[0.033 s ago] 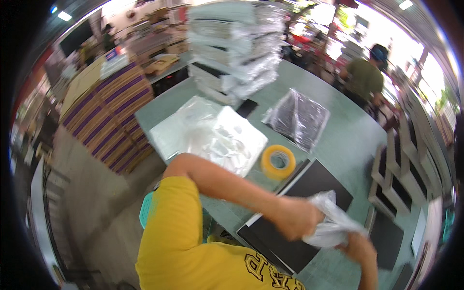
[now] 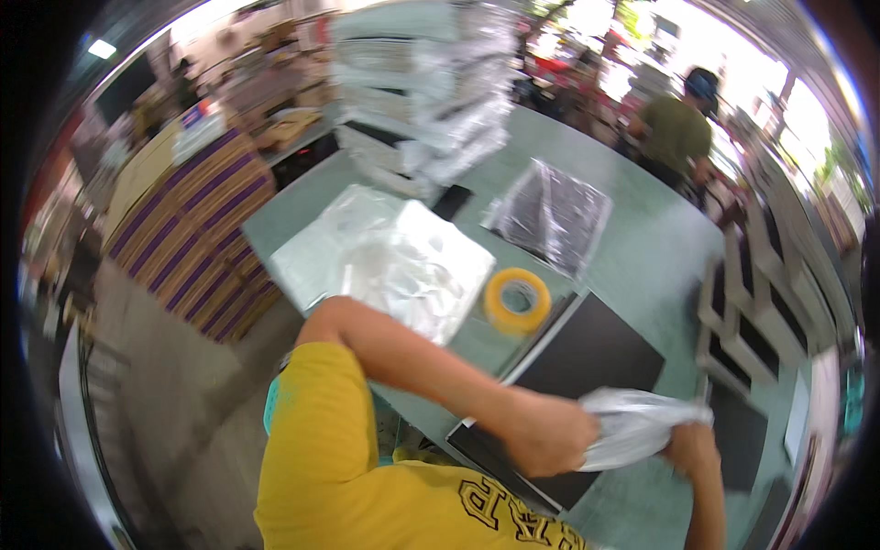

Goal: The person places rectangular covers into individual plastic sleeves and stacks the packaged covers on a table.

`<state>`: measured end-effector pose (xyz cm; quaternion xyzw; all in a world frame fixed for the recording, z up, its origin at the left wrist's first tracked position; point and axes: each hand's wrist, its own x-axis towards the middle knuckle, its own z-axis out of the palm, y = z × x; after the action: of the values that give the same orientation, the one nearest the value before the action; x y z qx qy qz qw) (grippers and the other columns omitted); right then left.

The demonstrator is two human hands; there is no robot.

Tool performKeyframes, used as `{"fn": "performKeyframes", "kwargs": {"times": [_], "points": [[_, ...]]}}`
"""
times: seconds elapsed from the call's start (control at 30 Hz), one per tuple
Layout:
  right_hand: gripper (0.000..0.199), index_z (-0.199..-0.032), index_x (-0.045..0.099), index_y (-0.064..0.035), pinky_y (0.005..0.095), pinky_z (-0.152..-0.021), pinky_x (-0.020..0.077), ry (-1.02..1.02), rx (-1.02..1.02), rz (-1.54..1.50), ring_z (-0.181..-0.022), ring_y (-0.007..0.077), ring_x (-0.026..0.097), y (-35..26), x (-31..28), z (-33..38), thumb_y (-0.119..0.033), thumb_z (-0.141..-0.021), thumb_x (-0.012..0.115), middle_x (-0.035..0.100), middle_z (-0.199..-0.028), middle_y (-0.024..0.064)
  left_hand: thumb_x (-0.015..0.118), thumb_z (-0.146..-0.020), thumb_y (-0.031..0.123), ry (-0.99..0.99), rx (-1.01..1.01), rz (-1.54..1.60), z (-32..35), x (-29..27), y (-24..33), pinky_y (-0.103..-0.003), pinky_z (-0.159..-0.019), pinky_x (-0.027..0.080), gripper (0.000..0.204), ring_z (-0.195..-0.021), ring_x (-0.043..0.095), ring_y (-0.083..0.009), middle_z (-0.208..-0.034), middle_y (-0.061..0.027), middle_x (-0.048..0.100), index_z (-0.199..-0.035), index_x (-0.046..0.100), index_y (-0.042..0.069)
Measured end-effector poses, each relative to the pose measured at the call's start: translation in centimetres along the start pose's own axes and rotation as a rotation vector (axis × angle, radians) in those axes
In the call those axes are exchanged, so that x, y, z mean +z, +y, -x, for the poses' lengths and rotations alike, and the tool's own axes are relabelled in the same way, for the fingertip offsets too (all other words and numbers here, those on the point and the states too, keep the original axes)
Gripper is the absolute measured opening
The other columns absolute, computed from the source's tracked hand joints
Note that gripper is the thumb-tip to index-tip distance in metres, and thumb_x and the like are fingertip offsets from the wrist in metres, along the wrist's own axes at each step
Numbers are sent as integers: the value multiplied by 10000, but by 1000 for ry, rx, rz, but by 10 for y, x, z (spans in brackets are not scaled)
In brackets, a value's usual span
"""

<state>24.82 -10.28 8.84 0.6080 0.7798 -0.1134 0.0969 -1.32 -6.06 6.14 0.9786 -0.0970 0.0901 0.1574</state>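
A clear plastic bag (image 2: 634,429) is stretched between my two hands above black flat panels (image 2: 591,357) with pale edges. My left hand (image 2: 550,435) is closed round the bag's left end. At its right end, my right hand (image 2: 693,451) grips the plastic, fingers bent. Beyond the panels lies a roll of yellow tape (image 2: 517,301) on its side. A spread pile of clear plastic bags (image 2: 390,266) covers the table's left part. Farther back, a dark flat piece (image 2: 554,218) lies wrapped in shiny plastic.
On the green table (image 2: 642,247), a tall stack of plastic-wrapped packs (image 2: 422,101) rises at the back, a dark phone (image 2: 452,202) before it. Grey and black boxes (image 2: 761,312) line the right side. Bundled cardboard (image 2: 197,229) stands on the left. A person (image 2: 676,133) works beyond the table.
The plastic bag, bunched before, is now pulled straighter between my hands, which have moved a little apart. The whole view has shifted slightly.
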Motion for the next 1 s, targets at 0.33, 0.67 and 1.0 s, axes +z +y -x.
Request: {"fn": "performKeyframes", "kwargs": {"times": [0.33, 0.67, 1.0], "points": [[174, -749, 568, -26, 340, -648, 449, 195, -180, -202, -682, 264, 565, -16, -9, -14, -39, -577, 587, 571, -703, 120, 555, -654, 147, -591, -582, -268, 72, 72, -86, -382, -669, 463, 112, -823, 557, -250, -783, -129, 592, -690, 622, 64], [368, -952, 535, -36, 356, -741, 434, 438, 143, -401, -842, 283, 557, 22, 98, -105, 63, -599, 516, 561, -908, 119, 517, -688, 102, 578, -1141, -69, 108, 77, -242, -371, -757, 429, 386, -879, 529, -326, -914, -168, 544, -1061, 482, 10], [323, -964, 586, -4, 356, -816, 409, 623, 435, -699, -904, 335, 539, 140, 150, -168, 27, -674, 446, 573, -931, 194, 439, -636, -23, 598, -1034, 127, 36, 100, -288, -386, -795, 407, 404, -897, 508, -345, -942, -201, 532, -1017, 562, 24]]}}
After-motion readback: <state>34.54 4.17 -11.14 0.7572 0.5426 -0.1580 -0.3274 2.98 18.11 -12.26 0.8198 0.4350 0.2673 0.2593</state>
